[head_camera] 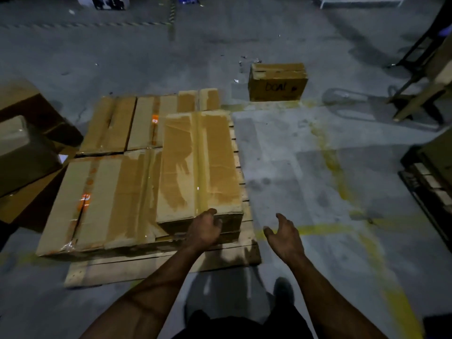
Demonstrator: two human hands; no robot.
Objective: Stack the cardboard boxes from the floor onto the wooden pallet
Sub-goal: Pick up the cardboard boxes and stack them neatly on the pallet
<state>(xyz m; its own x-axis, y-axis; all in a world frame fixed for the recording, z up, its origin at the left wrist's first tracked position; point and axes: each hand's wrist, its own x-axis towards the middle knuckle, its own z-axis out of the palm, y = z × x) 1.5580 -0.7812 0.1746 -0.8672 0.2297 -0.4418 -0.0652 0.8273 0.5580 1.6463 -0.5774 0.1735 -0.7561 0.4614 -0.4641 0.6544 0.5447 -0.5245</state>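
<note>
One wooden pallet [156,267]. On pallet, lower layer: one box at near left corner [97,204], two side by side along far edge [107,124] [149,123], one small at far right corner [198,100]. One long top box [198,165] along right edge. One lone box [277,81] on floor [318,167] beyond. Two bare hands: left [205,228], right [285,234]. Dim cartons at left edge, count unclear.

Dim light falls on a grey concrete floor [293,155], scuffed and stained, with worn yellow lines [332,167] crossing it. A striped tape line [85,25] runs along the far side. A dark metal frame [415,59] stands at the right, white railing [362,2] beyond.
</note>
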